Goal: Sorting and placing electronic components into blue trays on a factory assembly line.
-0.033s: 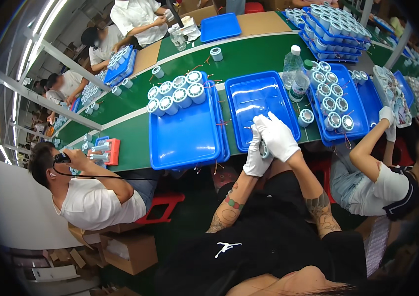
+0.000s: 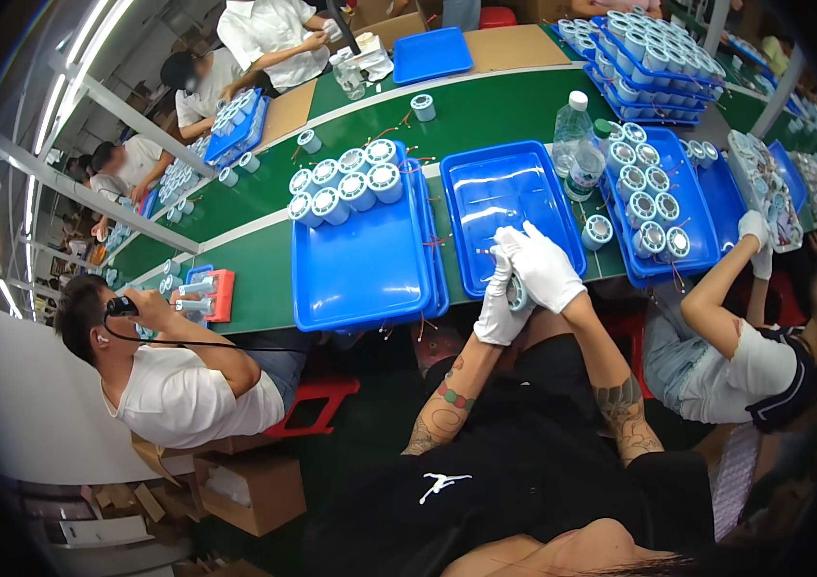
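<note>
Both hands wear white gloves and close together over the near edge of an empty blue tray [image 2: 509, 168]. Between them sits a small pale-blue cylindrical part [image 2: 517, 292], like a motor, mostly hidden by the fingers. My left hand [image 2: 502, 313] grips it from the left and below. My right hand [image 2: 545, 271] covers its top and right side, fingers pressed together and pointing away. To the left, several similar light-blue cylinders [image 2: 355, 188] stand at the far end of a stacked blue tray [image 2: 360, 279]. One single cylinder [image 2: 597, 231] stands on the green bench right of my hands.
Plastic bottles [image 2: 572, 125] stand beyond the right corner of the tray. Farther right are a blue tray of cylinders [image 2: 653, 192] and stacked full trays [image 2: 653, 58]. Co-workers sit on both sides; the left one [image 2: 177, 375] holds a black device. A red bin [image 2: 219, 295] lies near that person.
</note>
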A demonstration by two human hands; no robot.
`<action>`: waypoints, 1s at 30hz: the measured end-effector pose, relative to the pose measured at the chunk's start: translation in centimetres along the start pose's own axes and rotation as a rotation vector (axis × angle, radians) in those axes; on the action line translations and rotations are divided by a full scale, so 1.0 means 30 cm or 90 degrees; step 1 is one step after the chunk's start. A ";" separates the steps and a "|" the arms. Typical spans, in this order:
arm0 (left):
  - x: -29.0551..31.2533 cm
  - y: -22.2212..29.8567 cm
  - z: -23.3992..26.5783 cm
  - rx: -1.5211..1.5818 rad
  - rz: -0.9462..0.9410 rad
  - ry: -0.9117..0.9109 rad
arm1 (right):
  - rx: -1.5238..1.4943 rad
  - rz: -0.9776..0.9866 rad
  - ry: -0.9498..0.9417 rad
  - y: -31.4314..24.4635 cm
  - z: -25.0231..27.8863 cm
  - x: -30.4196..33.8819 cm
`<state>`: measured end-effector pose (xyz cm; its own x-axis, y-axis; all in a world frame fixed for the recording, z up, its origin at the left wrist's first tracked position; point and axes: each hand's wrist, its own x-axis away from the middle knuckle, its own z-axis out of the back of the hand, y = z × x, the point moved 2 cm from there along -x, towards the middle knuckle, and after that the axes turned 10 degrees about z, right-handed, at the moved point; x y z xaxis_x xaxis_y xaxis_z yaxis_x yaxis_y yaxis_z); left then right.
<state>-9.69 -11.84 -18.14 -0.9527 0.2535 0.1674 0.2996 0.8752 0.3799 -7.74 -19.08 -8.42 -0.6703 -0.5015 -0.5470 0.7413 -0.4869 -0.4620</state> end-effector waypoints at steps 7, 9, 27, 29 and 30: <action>-0.012 0.003 0.023 -0.032 -0.027 0.022 | 0.015 0.032 0.152 -0.014 -0.052 0.044; -0.003 0.000 0.026 -0.032 0.013 0.072 | 0.034 0.045 0.176 -0.011 -0.055 0.049; 0.036 0.002 0.004 0.120 0.007 0.010 | 0.003 0.052 0.137 0.019 -0.075 -0.020; 0.035 0.004 0.034 0.142 -0.009 0.017 | 0.005 0.021 0.237 -0.004 -0.071 -0.014; 0.036 0.008 0.041 0.141 -0.001 0.012 | -0.035 -0.008 0.219 0.000 -0.075 -0.009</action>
<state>-10.71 -10.87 -18.99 -0.9513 0.2470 0.1845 0.2786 0.9450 0.1712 -7.48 -17.32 -9.83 -0.6356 -0.2211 -0.7397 0.7398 -0.4483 -0.5017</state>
